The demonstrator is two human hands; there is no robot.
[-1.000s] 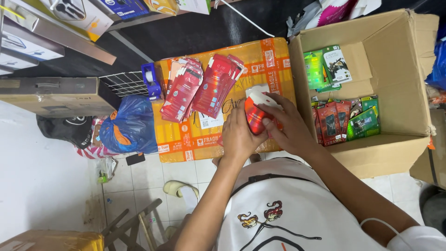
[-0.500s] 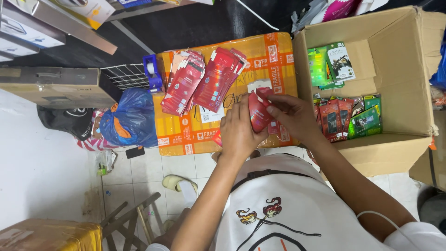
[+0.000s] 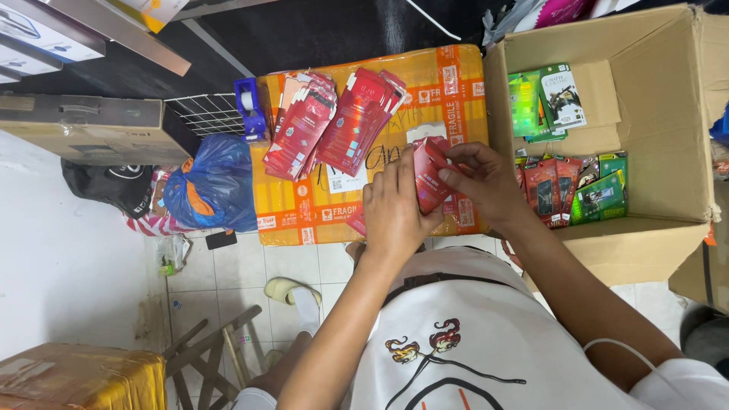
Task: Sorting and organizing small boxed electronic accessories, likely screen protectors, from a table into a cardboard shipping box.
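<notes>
A slim red packet (image 3: pixel 430 176) is gripped between both hands, above the near right part of an orange taped parcel (image 3: pixel 448 76). Left hand (image 3: pixel 395 216) is closed around the packet's lower edge from 7 o'clock, thumb side against it; looks like a support grip. Right hand (image 3: pixel 486 182) pinches the packet's right edge from 3 o'clock with fingertips (image 3: pixel 444 176), the sort of hold used to peel or separate one piece from a small stack.

Two fanned piles of red packets (image 3: pixel 334 125) lie on the parcel at 10 to 11 o'clock of the hands, probably sorted there for easy reach. A blue tape dispenser (image 3: pixel 248 110) sits at the parcel's far left corner. An open cardboard box (image 3: pixel 668 99) stands at 3 o'clock, with green packets (image 3: pixel 543 99) at the back and red and green ones (image 3: pixel 569 190) in a row nearer. A blue plastic bag (image 3: pixel 213 190) lies at 9 o'clock on the floor.

Hidden: the packet's lower half is behind the left hand, so whether one or several are held cannot be told. A bit of red under the left hand is unclear.
</notes>
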